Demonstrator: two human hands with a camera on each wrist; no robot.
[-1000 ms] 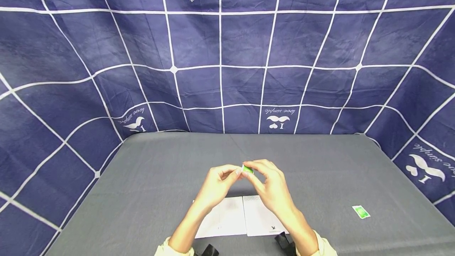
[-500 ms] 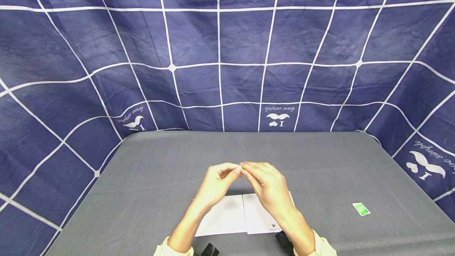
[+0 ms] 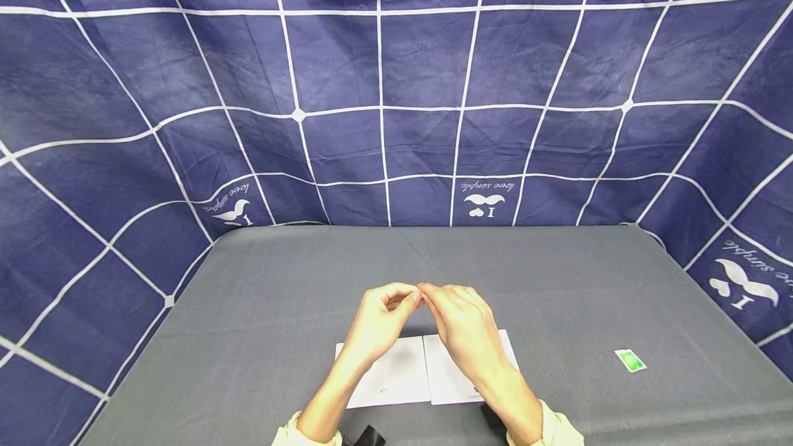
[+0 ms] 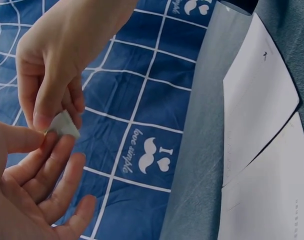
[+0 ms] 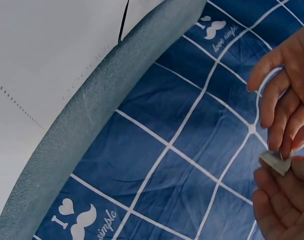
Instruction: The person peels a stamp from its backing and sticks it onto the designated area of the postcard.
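Note:
A small pale sachet (image 4: 65, 125) with a serrated edge sits between my two hands, raised above the grey surface. My left hand (image 3: 378, 322) pinches it between thumb and forefinger, the other fingers spread apart in the left wrist view. Opposite, my right hand (image 3: 464, 322) grips it with thumb and fingertips touching the left ones. Both wrist views show the sachet (image 5: 276, 162); in the head view the fingers hide it almost wholly. Flat on the surface to the right lies a similar green-and-white sachet (image 3: 630, 360).
Two white sheets or an open booklet (image 3: 396, 370) lie on the grey cloth-covered table (image 3: 248, 336) below my hands. A blue curtain (image 3: 421, 143) with white grid lines surrounds the back and sides. Black wrist straps (image 3: 369, 436) show at the bottom.
My right hand has turned and its fingers have closed in over the sachet, so its green side no longer shows in the head view. The left hand has hardly moved.

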